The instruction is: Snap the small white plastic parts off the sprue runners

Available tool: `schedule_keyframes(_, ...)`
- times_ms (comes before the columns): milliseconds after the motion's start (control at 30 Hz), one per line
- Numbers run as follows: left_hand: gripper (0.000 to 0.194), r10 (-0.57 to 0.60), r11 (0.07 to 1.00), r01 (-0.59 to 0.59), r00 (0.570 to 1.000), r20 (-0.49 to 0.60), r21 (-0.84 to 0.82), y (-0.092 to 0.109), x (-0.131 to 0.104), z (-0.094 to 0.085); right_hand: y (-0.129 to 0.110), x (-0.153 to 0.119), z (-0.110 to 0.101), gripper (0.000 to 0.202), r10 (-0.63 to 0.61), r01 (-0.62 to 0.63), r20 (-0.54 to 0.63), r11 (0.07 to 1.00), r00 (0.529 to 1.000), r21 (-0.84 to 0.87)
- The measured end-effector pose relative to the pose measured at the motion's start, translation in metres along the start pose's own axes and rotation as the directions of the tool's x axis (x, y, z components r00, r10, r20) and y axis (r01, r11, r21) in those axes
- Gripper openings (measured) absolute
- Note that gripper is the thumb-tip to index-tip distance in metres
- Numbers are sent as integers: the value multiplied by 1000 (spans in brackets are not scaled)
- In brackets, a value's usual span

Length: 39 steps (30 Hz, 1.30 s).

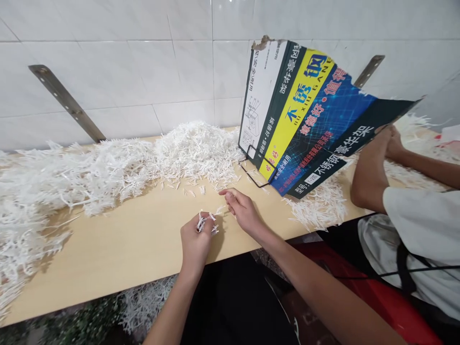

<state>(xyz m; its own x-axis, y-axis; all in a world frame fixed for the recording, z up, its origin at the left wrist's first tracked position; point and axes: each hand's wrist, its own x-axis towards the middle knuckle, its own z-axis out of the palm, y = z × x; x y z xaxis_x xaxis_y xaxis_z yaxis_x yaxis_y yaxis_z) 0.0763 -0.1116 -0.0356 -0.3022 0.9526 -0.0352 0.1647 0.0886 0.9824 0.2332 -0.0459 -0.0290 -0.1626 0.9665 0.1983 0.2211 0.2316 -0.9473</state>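
My left hand [195,238] is closed around a small bunch of white plastic pieces [206,223], which stick out between thumb and fingers. Just to its right, my right hand [243,211] has its fingers curled and pressed together, the index finger pointing left. A thin white branched sprig [220,210] lies between the two hands and reaches the right hand's lower fingers. Both hands are over the front part of the pale wooden table [143,244]. Behind them rises a heap of short white pieces [201,151], some scattered toward my hands.
Longer white branched sprigs [89,177] pile up on the left. A printed cardboard sheet [305,115] leans in a black wire stand [257,179] at right. Beyond it, a co-worker's arm [370,172] rests on the table near more white pieces [318,206]. A tiled wall stands behind.
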Motion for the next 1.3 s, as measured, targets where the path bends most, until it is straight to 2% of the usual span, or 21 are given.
schedule_keyframes(100,25,16,1000,-16,999,-35,6,2,-2,1,-15,-5,-3,37,-74,85,172,995,982,-56)
schedule_keyframes(200,26,34,999,-34,999,22,31,4,-2,0,-17,-5,-2,27,-101,135,262,984,960,-115)
schedule_keyframes(267,24,45,997,-49,997,63,61,4,-2,-2,-10,-1,-1,31,-71,92,189,990,979,-103)
schedule_keyframes(333,23,55,996,-59,997,56,70,2,-3,-4,-1,4,-1,37,14,-14,4,1000,1000,10)
schedule_keyframes(400,23,60,996,-63,997,46,66,0,-4,-6,5,8,-2,42,111,-89,-157,986,981,139)
schedule_keyframes(433,22,56,996,-60,997,53,69,0,-5,-7,6,8,-2,42,123,-96,-177,983,976,155)
schedule_keyframes(500,22,42,995,-48,997,65,89,1,-5,-6,4,8,-3,38,47,-40,-86,996,995,75)
schedule_keyframes(567,24,21,993,-26,999,40,111,4,-4,-4,-2,5,-4,35,-78,80,87,997,993,-22)
schedule_keyframes(667,27,18,993,-23,999,40,118,7,-1,-1,-9,0,-4,34,-207,236,319,970,925,-55)
schedule_keyframes(733,27,48,992,-58,994,96,110,5,2,-1,-9,-2,-3,33,-246,292,399,955,883,-57)
schedule_keyframes(767,28,64,991,-78,990,124,113,4,4,-1,-8,-2,-2,31,-259,306,405,950,877,-56)
schedule_keyframes(900,29,89,975,-123,979,182,186,-3,6,-2,1,2,-1,28,-269,301,342,953,901,-44)
schedule_keyframes(933,28,93,972,-132,976,197,192,-4,5,-3,4,4,-1,29,-240,265,294,963,925,-48)
schedule_keyframes(1000,27,97,975,-138,970,224,175,-4,3,-4,9,9,-2,34,-131,138,128,990,983,-42)
schedule_keyframes(1067,26,89,983,-122,970,225,136,-2,0,-5,11,14,-1,38,-39,38,-29,998,999,-42)
schedule_keyframes(1100,27,80,989,-105,975,208,109,-1,-1,-5,10,15,0,36,-45,41,-53,996,998,-74)
schedule_keyframes(1200,31,42,999,-38,993,115,-32,3,0,-5,4,13,7,25,-241,251,70,927,968,-279)
schedule_keyframes(1300,37,1,962,24,996,91,-274,3,3,-5,-5,5,11,38,-407,433,159,785,900,-444)
